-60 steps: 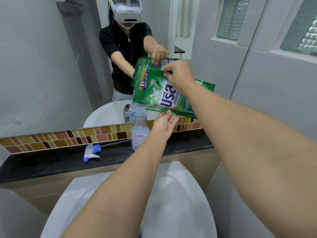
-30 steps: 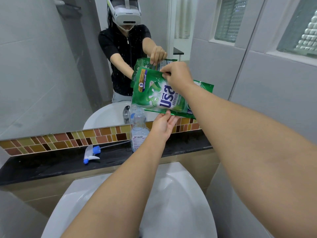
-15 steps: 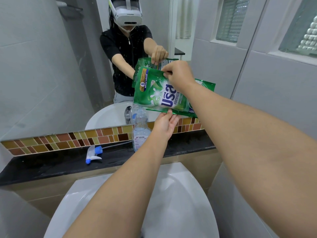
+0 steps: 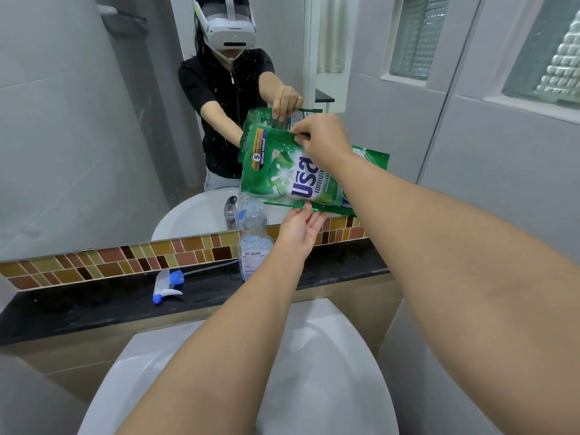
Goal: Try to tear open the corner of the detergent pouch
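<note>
A green detergent refill pouch (image 4: 282,174) is tilted on its side above a clear plastic bottle (image 4: 252,243) that stands uncapped on the black ledge (image 4: 94,299). My right hand (image 4: 323,139) pinches the pouch's upper edge. My left hand (image 4: 298,227) supports the pouch's lower edge from below with straight fingers. The pouch's lower left corner hangs just over the bottle's mouth. Whether liquid is flowing cannot be made out.
A blue and white spray trigger head (image 4: 166,285) with its thin tube lies on the ledge left of the bottle. A white basin (image 4: 329,372) sits below my arms. A mirror (image 4: 94,120) above the mosaic tile strip reflects a person wearing a headset. Grey tiled wall at right.
The pouch and both hands have stayed almost still over the bottle; only the view shifts slightly.
</note>
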